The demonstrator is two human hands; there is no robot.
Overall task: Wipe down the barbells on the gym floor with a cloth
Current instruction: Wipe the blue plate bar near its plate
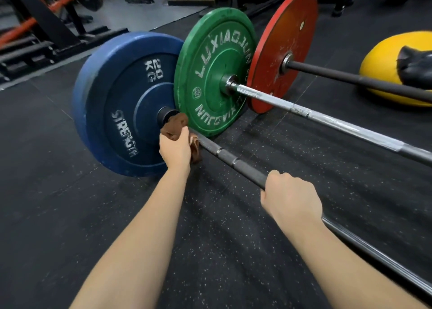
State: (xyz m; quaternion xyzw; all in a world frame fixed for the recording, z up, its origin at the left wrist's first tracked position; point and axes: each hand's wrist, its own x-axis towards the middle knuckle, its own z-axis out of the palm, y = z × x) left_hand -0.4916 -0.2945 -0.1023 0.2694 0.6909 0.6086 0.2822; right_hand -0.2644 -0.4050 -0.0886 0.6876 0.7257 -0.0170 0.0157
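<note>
Left hand (175,147) clenches brown cloth (175,124) around nearest barbell shaft (236,163), hard against blue 20 kg plate (121,102). Right hand (288,195) grasps the shaft farther along, likely steadying it against rolling.

Floor: black rubber matting with white speckles (233,250); pale grey flooring (131,16) borders it at 11 o'clock.
Near barbell: dark steel bar (245,168) running to 4 o'clock; its round blue rubber plate (121,112), marked 20 KG, stands on edge at 9 o'clock.
Middle barbell: silver steel bar (327,121); round green rubber plate (215,70) just beside the blue one, 12 o'clock.
Far barbell: thin black bar (350,78); round red plate (285,46), 1 o'clock.
2 o'clock: yellow rounded object (378,74) on the matting.
10 o'clock: black and orange metal rack base (46,35).
</note>
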